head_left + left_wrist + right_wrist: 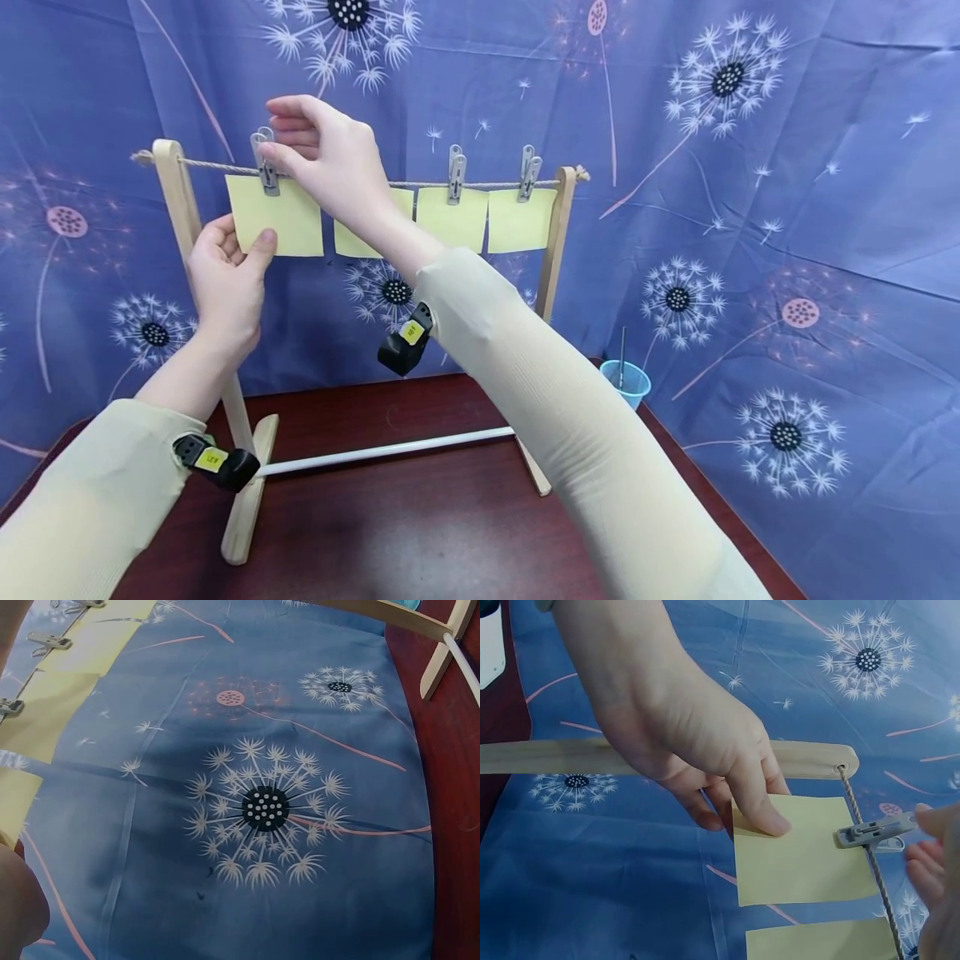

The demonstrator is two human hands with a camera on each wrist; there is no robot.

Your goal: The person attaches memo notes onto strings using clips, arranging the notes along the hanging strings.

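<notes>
My left hand (228,279) pinches a yellow paper square (296,221) near its lower left corner, thumb in front and fingers behind. A grey clothespin (268,171) clips the top of that square to a twine line (210,166). At the clothespin's handle end is the thumb tip of my right hand (326,154), while its other fingers stand apart from it, loosely bent. The right wrist view shows the clothespin (874,829) closed over the paper's edge, with the thumb right by the handles. Only part of the left hand (21,904) shows in the left wrist view.
More yellow squares (452,218) hang along the line, with clothespins (456,175) on two at the right. A wooden frame (557,242) with a white crossbar (390,450) stands on the dark red table (420,525). Behind are a blue cup (633,385) and a dandelion-patterned cloth (862,250).
</notes>
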